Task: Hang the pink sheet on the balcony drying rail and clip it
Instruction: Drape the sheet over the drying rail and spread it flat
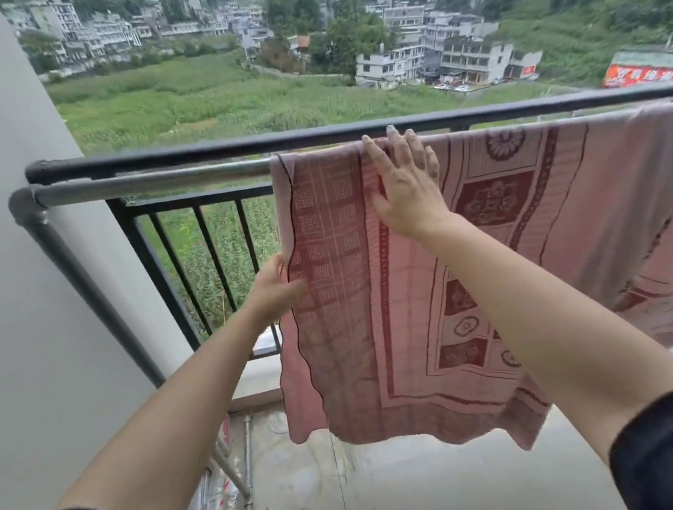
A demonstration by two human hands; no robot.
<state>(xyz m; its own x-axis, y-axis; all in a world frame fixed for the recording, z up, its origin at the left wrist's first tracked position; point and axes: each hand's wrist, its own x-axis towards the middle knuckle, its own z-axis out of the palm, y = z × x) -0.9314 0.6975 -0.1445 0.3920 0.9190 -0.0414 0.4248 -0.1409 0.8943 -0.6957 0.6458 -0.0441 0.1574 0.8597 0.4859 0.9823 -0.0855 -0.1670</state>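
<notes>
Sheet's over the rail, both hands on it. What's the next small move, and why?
Probably tug the left edge of the pink patterned sheet leftward along the silver metal rail: the left hand pinches that edge, the right hand lies flat at the rail, bare rail shows on the left, and no clip is visible.

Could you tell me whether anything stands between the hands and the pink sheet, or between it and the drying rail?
Nothing visible does. The pink sheet already drapes over the drying rail; the right hand lies flat on it and the left hand holds its left edge.
</notes>
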